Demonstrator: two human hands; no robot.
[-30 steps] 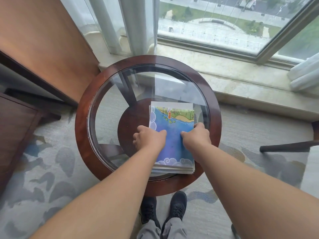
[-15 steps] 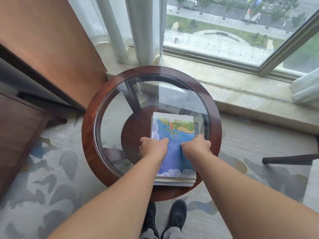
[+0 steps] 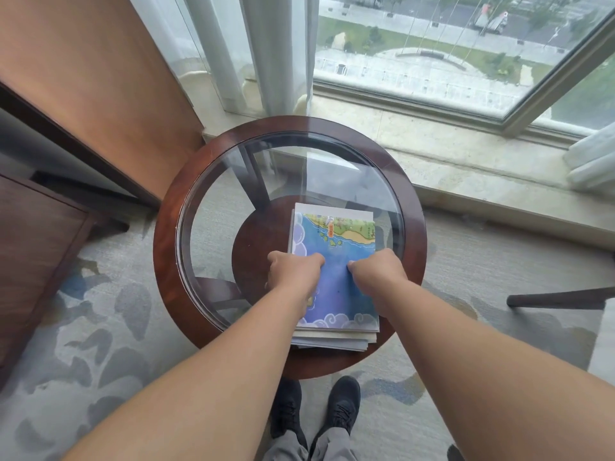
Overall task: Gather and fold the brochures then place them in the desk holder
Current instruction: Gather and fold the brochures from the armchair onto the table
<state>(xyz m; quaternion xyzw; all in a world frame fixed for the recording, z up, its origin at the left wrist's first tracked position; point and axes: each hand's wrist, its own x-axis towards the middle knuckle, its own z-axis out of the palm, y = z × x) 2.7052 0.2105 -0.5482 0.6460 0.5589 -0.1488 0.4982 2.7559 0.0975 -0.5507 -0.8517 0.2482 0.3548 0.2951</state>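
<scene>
Glossy paper brochures point(image 3: 334, 287) sit stacked near the front of the glass table point(image 3: 213, 227); they look light, floppy and slide-prone. Left hand point(image 3: 294, 272) and right hand point(image 3: 377, 272) rest curled on the top sheet, though I can't tell if they're pinching it. I'd grab the side edges.

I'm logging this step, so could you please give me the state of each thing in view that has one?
Brochure stack: gathered, lying flat on the glass table, edges slightly uneven, not yet folded.
Left hand: curled, pressing the stack's left side.
Right hand: curled, pressing the stack's right side.
Curtain: drawn aside.
Desk holder: not in view.
</scene>
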